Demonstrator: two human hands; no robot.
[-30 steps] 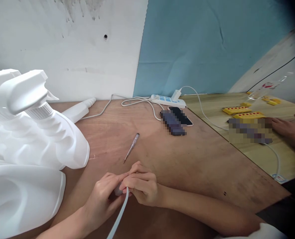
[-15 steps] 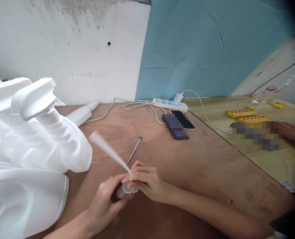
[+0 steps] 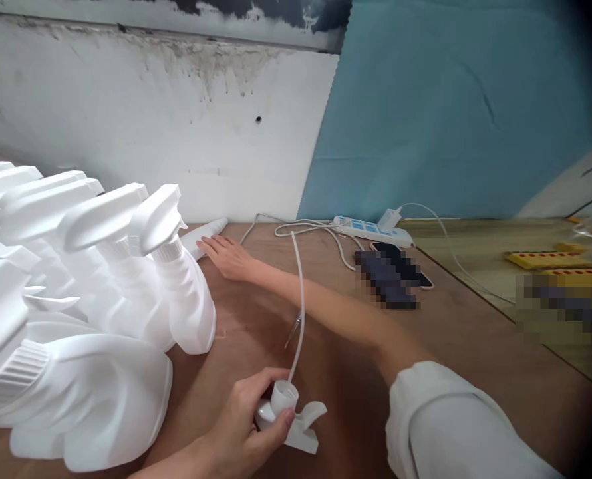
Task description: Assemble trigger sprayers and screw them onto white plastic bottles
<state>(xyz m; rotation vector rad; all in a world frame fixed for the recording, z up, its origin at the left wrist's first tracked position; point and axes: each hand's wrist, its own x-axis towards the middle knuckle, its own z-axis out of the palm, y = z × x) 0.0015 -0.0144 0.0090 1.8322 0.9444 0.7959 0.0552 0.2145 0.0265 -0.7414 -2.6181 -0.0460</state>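
Low in front of me, my left hand [image 3: 249, 416] grips a white trigger spray head [image 3: 284, 396], its collar facing up. A thin white dip tube [image 3: 300, 286] rises from the collar and curves upward. My right arm stretches across the table, and my right hand [image 3: 231, 258] lies with fingers extended at a white bottle [image 3: 207, 231] on its side near the wall. The fingertips reach the bottle's near side; whether they press on it I cannot tell. A small screwdriver [image 3: 294, 328] lies behind the dip tube, partly covered by it.
Several white spray bottles [image 3: 191, 299] with trigger heads crowd the left side. A power strip [image 3: 370, 229] with a charger and cables lies along the wall. Two phones [image 3: 388, 276] rest before it. Yellow strips [image 3: 550, 259] and a blurred-out item are on the lighter table at right.
My right hand has left the spray head and reached far forward-left to the lying bottle. My left hand keeps the spray head, its tube now more upright. The view has shifted left and up.
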